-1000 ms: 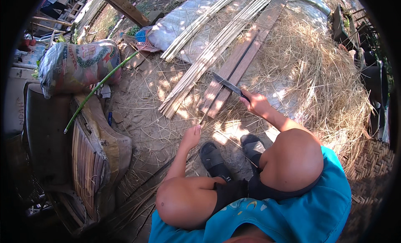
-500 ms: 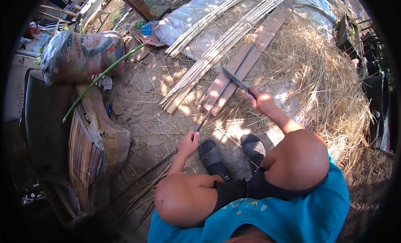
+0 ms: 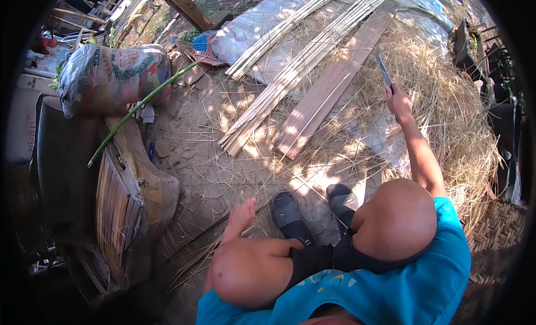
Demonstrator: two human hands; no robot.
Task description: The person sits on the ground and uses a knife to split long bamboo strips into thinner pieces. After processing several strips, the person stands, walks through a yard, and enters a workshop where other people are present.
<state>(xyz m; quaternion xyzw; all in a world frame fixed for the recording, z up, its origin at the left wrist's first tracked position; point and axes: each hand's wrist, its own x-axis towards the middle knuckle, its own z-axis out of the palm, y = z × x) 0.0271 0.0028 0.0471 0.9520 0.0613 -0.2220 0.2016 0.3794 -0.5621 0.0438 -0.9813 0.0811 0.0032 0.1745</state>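
Observation:
My right hand (image 3: 398, 101) grips a long-bladed knife (image 3: 383, 70), raised over the straw to the right of a brown wooden plank (image 3: 321, 107). A thin pale strip (image 3: 334, 97) lies lengthwise on that plank. Close to my left knee is my left hand (image 3: 242, 215), its fingers stretched out and nothing visible in them. Dark thin strips (image 3: 195, 241) lie on the ground beside it. Left of the plank rests a bundle of pale split strips (image 3: 279, 85), and another bundle (image 3: 285, 32) lies farther back.
Loose straw (image 3: 435, 101) is heaped on the right. A stuffed sack (image 3: 114, 76), a green stalk (image 3: 139, 106) and a worn wooden piece with slats (image 3: 114, 213) stand at the left. A woven mat (image 3: 494, 235) is at the lower right. My sandalled feet (image 3: 290, 213) are before the plank.
My right hand has swung the knife away from the plank, up and right. My left hand has released the dark strip it held; a pale strip now shows on the plank.

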